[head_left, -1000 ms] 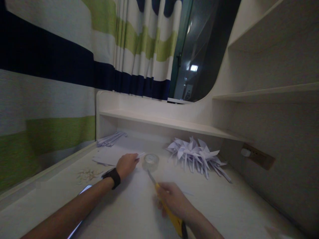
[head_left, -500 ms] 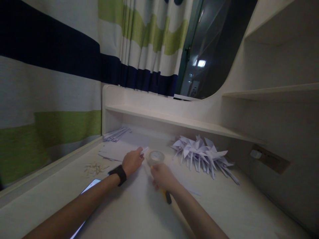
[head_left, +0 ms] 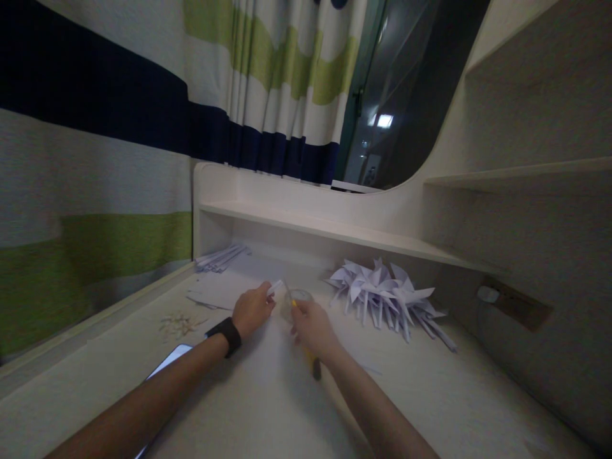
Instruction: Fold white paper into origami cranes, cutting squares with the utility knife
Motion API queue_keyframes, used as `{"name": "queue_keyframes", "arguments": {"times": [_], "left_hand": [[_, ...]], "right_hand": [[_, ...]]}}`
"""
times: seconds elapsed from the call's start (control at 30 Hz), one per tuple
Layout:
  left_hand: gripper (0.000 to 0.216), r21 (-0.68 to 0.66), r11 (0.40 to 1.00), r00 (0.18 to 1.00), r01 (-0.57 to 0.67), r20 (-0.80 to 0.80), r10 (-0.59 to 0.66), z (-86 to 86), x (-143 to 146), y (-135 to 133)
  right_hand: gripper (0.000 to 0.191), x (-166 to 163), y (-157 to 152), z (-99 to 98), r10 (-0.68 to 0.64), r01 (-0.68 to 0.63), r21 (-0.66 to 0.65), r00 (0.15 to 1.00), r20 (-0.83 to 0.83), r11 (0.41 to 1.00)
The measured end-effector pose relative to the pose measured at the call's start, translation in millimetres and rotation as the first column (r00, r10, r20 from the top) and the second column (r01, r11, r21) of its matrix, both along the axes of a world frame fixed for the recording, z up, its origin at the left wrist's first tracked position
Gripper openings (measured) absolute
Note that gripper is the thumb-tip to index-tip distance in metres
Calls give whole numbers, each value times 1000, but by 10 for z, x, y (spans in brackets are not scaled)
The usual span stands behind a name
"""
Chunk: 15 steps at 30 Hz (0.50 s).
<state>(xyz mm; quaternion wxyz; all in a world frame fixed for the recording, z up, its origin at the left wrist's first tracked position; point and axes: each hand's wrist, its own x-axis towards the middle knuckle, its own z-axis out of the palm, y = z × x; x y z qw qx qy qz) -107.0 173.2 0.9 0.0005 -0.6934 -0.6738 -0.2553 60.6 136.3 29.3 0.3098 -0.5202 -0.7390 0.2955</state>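
Head view: striped curtain (head_left: 270, 83) and dark window (head_left: 406, 83) behind white desk (head_left: 239, 408).

No legible text, labels, brands, numbers or signs, phone screen (head_left: 169, 359) lit but partly hidden and unreadable, yellow cutter (head_left: 310, 359) too blurred for any marking to show.

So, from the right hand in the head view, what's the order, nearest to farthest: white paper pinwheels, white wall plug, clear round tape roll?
1. Clear round tape roll: just beyond the right hand.
2. White paper pinwheels: to the hand's right.
3. White wall plug: farther right, on the wall.
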Motion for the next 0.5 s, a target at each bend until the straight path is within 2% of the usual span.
{"name": "queue_keyframes", "arguments": {"times": [0.1,0.2,0.33,0.5], "left_hand": [[17,-12,1000,997,18,71,-17,-11,-74,51],[20,-34,999,992,24,125,-20,-29,-128,90],[20,-26,999,984,37,178,-32,-59,-144,109],[19,7,1000,978,30,208,-30,-79,-164,130]], "right_hand": [[31,80,29,-70,-35,41,36,990,-138,999],[36,145,92,-178,-86,98,54,979,-187,994],[37,148,179,-267,-91,106,90,983,-157,990],[32,124,219,-272,-70,73,70,997,-42,995]]}}
